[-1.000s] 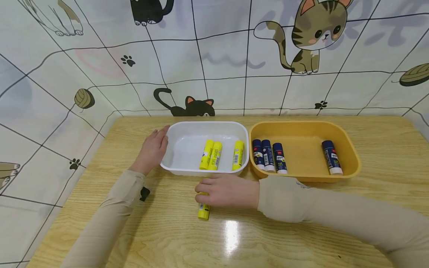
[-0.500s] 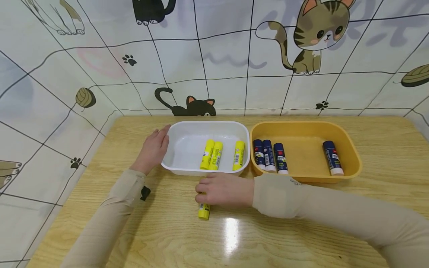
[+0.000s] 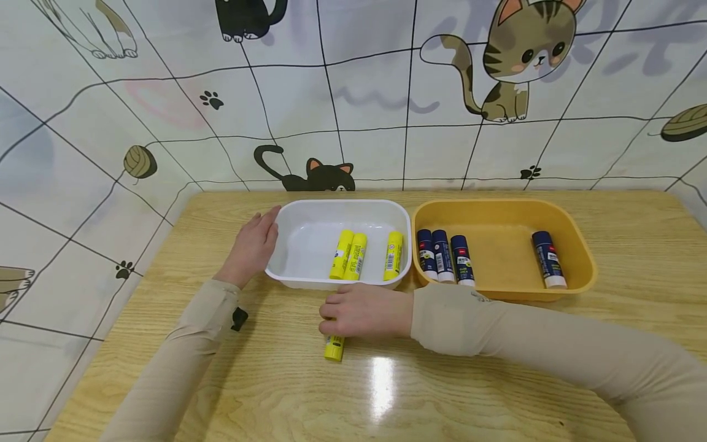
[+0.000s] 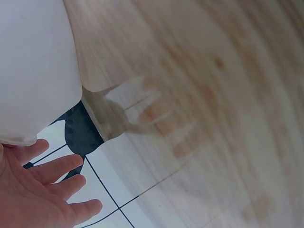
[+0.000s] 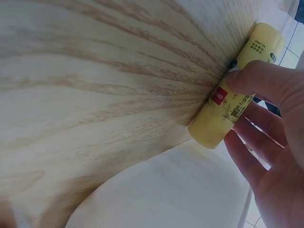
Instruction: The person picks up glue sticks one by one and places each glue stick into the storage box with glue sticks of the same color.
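Observation:
My right hand (image 3: 364, 311) pinches a yellow glue stick (image 5: 211, 123) between thumb and fingers, just in front of the white basin. In the right wrist view the glue stick lies close against the wooden table; most of it is covered by the hand in the head view. My left hand (image 3: 251, 248) rests with extended fingers at the left end of the white basin (image 3: 301, 245). In the left wrist view its fingers (image 4: 59, 168) spread beside the basin's outer wall. Three more yellow glue sticks (image 3: 355, 256) lie inside that basin, toward its right.
Right beside the white basin stands a yellow basin (image 3: 497, 245). Inside are several dark blue glue sticks (image 3: 463, 260), most at its left end, with one (image 3: 548, 260) at the right. A cat-patterned cloth (image 3: 375, 104) rises behind the table (image 3: 265, 380).
My right wrist and sleeve have shifted slightly to the left, while the hand stays on the yellow glue stick. The left hand and both basins look unchanged.

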Motion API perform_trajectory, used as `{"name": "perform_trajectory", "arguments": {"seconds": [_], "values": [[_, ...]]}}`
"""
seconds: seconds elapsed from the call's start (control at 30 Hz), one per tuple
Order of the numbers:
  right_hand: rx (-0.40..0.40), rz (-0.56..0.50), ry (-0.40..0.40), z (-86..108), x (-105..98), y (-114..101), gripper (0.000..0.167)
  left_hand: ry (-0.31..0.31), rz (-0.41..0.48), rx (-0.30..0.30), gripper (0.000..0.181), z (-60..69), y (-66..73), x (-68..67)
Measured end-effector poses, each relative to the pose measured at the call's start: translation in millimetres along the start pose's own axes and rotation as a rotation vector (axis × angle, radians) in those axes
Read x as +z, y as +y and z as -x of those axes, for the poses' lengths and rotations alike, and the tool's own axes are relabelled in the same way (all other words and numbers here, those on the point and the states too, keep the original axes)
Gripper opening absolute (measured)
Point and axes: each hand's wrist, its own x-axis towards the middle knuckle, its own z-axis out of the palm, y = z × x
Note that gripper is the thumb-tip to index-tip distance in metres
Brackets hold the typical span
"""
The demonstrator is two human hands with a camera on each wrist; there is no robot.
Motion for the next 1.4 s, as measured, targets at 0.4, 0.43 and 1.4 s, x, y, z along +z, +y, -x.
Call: {"name": "perform_trajectory", "arguments": {"seconds": [0.4,0.43,1.4], "values": [[-0.011,0.007,-0.011,1.3,-5.5,0.3,0.022,0.000,-0.001,0.001,0.047,0.2,-0.4,0.5],[-0.013,0.014,-0.009,1.7,-6.7,0.0,0.022,0.001,-0.001,0.000,0.047,0.0,-1.1,0.7],[0.011,0.102,0.151,18.5,-47.1,0.8,0.025,-0.008,0.005,-0.018,0.048,-0.1,-0.4,1.5]]}}
